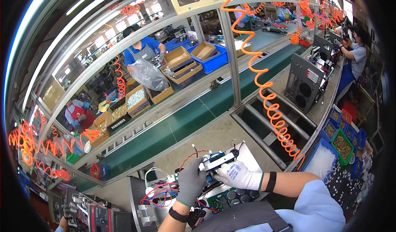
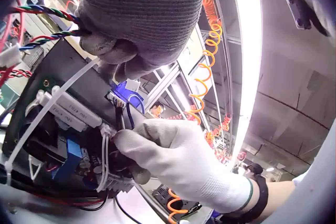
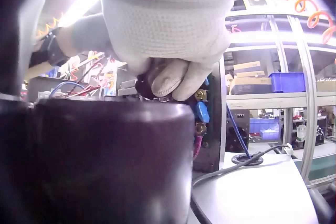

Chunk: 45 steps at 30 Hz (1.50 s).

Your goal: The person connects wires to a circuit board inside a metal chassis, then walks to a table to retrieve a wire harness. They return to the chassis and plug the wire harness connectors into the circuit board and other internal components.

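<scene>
My left hand (image 1: pixel 192 182), in a grey glove, grips the upper edge of a dark circuit panel (image 2: pixel 58 69) tilted up over an opened electrical unit. The panel carries white block resistors (image 2: pixel 73 109), a blue component (image 2: pixel 68 161) and a long white cable tie (image 2: pixel 44 111). At the panel's edge my right hand (image 1: pixel 239 175), white-gloved, pinches a small dark part (image 3: pixel 151 79) beside thin white wires (image 2: pixel 105 155); I cannot tell what it is. Blue disc components (image 3: pixel 202 112) sit near its fingertips. Below the hands lies a green board with round black capacitors (image 1: pixel 243 195).
Red and blue wires (image 1: pixel 161 193) spread left of the hands. A white sheet (image 1: pixel 249 160) lies behind the panel, with rollers (image 1: pixel 264 120) and a green conveyor (image 1: pixel 185 127) beyond. An orange coiled hose (image 1: pixel 268 96) hangs ahead. Parts bins (image 1: pixel 342 147) stand at right.
</scene>
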{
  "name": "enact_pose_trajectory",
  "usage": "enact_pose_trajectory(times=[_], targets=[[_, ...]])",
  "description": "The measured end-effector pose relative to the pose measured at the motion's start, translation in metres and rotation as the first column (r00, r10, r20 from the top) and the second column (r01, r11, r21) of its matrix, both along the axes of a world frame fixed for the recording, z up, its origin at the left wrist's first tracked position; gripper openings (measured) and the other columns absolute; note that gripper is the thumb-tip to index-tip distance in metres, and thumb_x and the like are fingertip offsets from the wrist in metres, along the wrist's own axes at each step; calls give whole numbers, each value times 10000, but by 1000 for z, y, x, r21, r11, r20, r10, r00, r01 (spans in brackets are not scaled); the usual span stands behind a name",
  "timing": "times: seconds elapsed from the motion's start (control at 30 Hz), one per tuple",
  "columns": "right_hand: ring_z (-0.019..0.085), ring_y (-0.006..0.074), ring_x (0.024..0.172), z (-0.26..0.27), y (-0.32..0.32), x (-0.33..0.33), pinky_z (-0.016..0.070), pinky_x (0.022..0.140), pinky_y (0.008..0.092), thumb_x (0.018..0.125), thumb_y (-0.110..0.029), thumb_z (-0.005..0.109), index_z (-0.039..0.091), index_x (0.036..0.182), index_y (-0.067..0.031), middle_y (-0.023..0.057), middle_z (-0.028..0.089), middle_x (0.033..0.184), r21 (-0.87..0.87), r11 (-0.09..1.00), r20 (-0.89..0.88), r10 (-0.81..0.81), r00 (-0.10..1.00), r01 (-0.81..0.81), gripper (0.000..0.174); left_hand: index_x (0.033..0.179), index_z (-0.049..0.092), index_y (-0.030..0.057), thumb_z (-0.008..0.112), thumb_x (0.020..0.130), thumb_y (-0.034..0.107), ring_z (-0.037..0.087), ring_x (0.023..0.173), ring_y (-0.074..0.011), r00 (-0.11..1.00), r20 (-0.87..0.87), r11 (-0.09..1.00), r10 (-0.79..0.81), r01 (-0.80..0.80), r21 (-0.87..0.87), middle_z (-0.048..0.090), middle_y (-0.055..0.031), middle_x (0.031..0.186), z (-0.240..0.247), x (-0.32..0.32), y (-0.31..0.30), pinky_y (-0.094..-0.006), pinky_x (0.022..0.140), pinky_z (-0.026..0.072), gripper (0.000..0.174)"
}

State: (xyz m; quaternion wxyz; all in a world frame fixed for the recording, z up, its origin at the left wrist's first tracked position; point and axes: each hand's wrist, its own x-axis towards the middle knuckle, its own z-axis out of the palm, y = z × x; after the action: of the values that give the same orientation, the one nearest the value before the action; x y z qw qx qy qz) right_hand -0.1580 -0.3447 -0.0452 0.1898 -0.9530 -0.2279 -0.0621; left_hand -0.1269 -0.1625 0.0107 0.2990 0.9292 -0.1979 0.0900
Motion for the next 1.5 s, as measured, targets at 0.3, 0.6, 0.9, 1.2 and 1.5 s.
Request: enact_pose_trajectory(times=[0.3, 0.6, 0.9, 1.2, 1.5], targets=[[655, 275, 634, -9, 1, 3, 523, 536, 398, 925, -403, 549, 629, 838, -120, 107, 628, 717, 69, 998, -56, 8, 998, -4, 307, 1128, 656, 113, 601, 878, 152, 594, 552, -210, 979, -187, 931, -82, 8, -366, 600, -144, 654, -18, 8, 6, -340, 556, 463, 258], [654, 267, 631, -14, 0, 3, 520, 532, 399, 914, -394, 566, 627, 838, -137, 94, 620, 710, 56, 998, 163, -4, 987, -6, 274, 1180, 601, 182, 611, 806, 149, 655, 707, -357, 983, -176, 996, 49, -35, 84, 652, -152, 758, 6, 7, 4, -458, 630, 502, 375], [661, 281, 664, -2, -2, 3, 533, 558, 408, 895, -356, 591, 641, 888, -135, 102, 642, 764, 37, 999, 45, 32, 998, -33, 226, 1205, 599, 147, 606, 809, 173, 666, 797, -351, 983, -178, 956, -37, 87, 281, 673, -149, 908, 13, 8, -3, -456, 687, 528, 396], [669, 293, 696, 6, -1, -1, 548, 601, 413, 907, -349, 555, 656, 925, -124, 113, 661, 776, 102, 995, -26, -2, 1000, 5, 248, 1158, 629, 121, 610, 776, 120, 643, 816, -359, 995, -56, 992, -79, 85, 95, 620, -141, 1026, -7, -1, -1, -447, 696, 514, 382], [631, 257, 589, -9, 4, 4, 513, 525, 373, 872, -322, 594, 653, 841, -140, 88, 605, 673, 101, 995, 99, 18, 995, -28, 194, 1134, 638, 111, 620, 768, 97, 632, 750, -346, 999, -24, 999, -33, 32, -32, 617, -139, 981, -13, 4, 1, -423, 656, 494, 368]])
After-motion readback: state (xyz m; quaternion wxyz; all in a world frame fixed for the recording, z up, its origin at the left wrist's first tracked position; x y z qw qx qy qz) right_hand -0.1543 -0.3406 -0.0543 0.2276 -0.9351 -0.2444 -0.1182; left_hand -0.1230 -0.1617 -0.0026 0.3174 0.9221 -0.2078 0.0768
